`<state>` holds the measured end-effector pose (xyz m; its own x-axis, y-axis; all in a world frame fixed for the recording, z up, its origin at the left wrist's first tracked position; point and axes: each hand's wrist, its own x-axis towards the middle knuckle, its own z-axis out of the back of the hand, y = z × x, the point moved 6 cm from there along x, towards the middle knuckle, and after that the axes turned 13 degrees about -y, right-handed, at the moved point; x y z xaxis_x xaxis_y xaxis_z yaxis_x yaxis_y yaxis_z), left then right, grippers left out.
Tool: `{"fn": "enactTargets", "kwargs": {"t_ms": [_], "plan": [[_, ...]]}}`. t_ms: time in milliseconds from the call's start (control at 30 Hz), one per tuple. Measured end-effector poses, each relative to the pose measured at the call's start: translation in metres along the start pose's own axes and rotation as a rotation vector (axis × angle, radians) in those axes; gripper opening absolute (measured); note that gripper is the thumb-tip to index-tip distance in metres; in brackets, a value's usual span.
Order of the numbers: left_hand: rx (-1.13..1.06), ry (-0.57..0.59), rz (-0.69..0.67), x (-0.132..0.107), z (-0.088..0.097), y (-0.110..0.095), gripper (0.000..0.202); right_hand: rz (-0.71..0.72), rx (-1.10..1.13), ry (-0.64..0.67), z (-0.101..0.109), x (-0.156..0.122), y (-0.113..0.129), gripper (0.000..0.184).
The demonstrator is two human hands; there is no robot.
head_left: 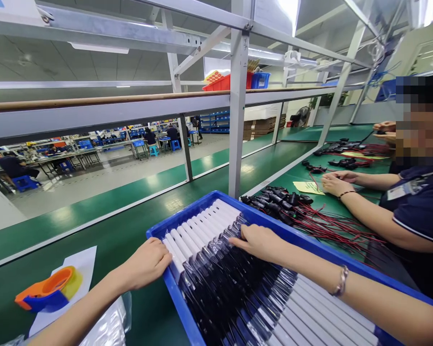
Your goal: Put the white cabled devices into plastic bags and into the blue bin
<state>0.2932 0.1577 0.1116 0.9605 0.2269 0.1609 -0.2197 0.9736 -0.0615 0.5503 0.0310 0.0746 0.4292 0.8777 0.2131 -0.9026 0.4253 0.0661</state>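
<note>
A blue plastic bin (180, 307) stands on the green bench, holding a row of clear plastic packets (216, 269) with black contents and white strips (191, 235) at their ends. My left hand (149, 262) is closed over the bin's left rim near its far corner. At the far right of the row, my right hand (260, 240) has its fingers curled down at the end packet, thumb lying across the plastic. Its fingertips are partly hidden. What is inside the packets cannot be made out exactly.
An orange and blue tape dispenser (48, 290) lies on white paper at left, near clear plastic bags (110, 324). Right of the bin are black connectors with red wires (288, 206). A co-worker's hands (337, 182) are beyond them. A metal post (239, 110) rises behind the bin.
</note>
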Motion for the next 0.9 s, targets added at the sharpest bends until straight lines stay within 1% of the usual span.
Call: {"fn": "enactTargets", "kwargs": {"t_ms": [100,167,233,333,467,567,733,800,900], "plan": [[0.024,0.006,0.012,0.002,0.000,-0.001,0.041,0.040,0.117,0.101,-0.019,-0.005,0.010,0.036],[0.030,0.006,0.030,0.003,0.001,-0.002,0.041,0.058,0.155,0.103,-0.027,-0.006,0.016,0.031],[0.023,-0.002,0.043,0.004,0.002,-0.003,0.041,0.073,0.151,0.072,-0.029,-0.004,0.019,0.026],[0.005,-0.034,0.047,0.004,0.002,-0.004,0.042,0.127,0.110,0.007,-0.020,0.001,0.020,0.025],[-0.007,-0.054,0.063,0.003,0.001,-0.005,0.041,0.184,0.035,-0.045,-0.003,0.015,0.012,0.026],[-0.004,-0.046,0.089,0.003,0.000,-0.005,0.039,0.196,-0.016,-0.044,-0.003,0.021,0.007,0.028],[-0.012,-0.070,0.092,0.005,0.002,-0.005,0.040,0.195,-0.067,0.008,-0.019,0.006,0.011,0.028],[-0.011,-0.080,0.086,0.004,0.002,-0.005,0.040,0.174,-0.067,0.022,-0.016,0.000,0.015,0.026],[-0.001,-0.078,0.079,0.004,0.001,-0.004,0.040,0.138,0.001,-0.015,-0.002,-0.006,0.025,0.023]]}}
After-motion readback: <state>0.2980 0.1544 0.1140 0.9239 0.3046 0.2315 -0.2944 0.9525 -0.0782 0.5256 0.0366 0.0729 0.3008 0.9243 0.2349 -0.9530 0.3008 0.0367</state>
